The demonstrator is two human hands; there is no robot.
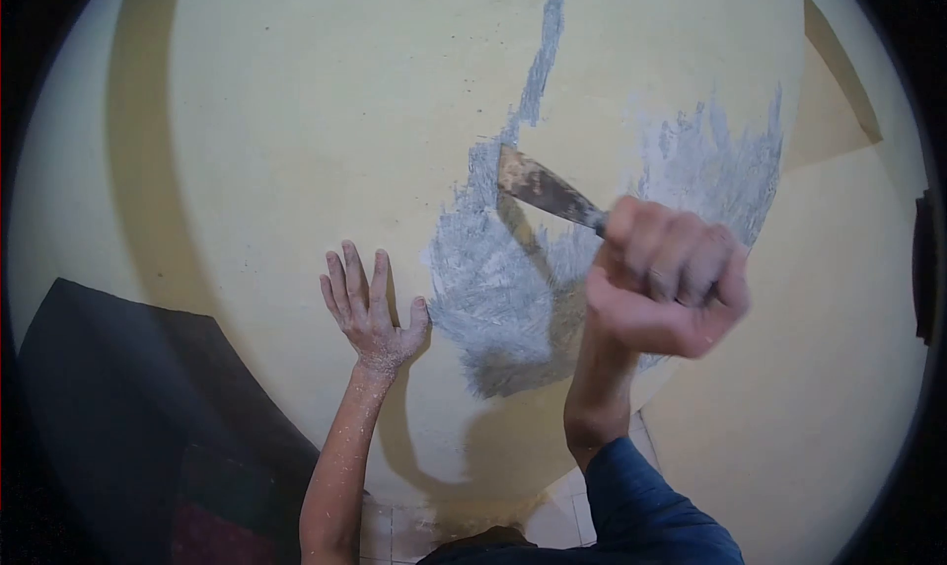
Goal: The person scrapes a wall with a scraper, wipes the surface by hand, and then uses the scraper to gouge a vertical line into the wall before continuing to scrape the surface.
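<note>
My right hand [676, 279] is wrapped round the handle of a scraper [549, 190], its worn, stained metal blade pointing up and left. The blade's edge overlaps the top of a scraped grey patch [493, 289] on the pale yellow wall [345, 121]. Left of that patch, my left hand [370, 308] lies flat on the wall with fingers spread, the thumb close to the grey edge. Pale dust and flakes speckle the left wrist and forearm. The scraper's handle is mostly hidden in my fist.
A narrow grey scraped strip [541, 62] runs up from the patch, and another scraped area [715, 160] lies to the right. A large dark panel-like thing [128, 387] stands at lower left. Light floor tiles [395, 530] show below.
</note>
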